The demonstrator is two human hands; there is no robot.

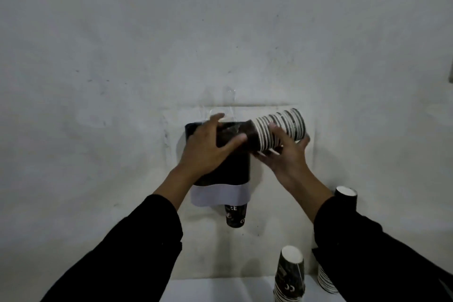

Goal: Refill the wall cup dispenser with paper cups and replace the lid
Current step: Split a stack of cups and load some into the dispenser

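A black cup dispenser (232, 169) with a white lower band hangs on the wall at centre. One dark paper cup (234, 216) pokes out of its bottom. My left hand (208, 147) grips the dispenser's top, thumb and fingers spread around the open mouth. My right hand (284, 154) holds a stack of nested paper cups (279, 129) tilted sideways, its dark bottom end at the dispenser's mouth and its striped rims pointing up to the right. No lid is visible.
A white table (220, 289) lies below. On it stand an upside-down stack of cups (290, 274), another stack (326, 279) partly behind my right sleeve, and a third upside-down stack (345, 195) by the wall. Clear tape (229, 103) sticks above the dispenser.
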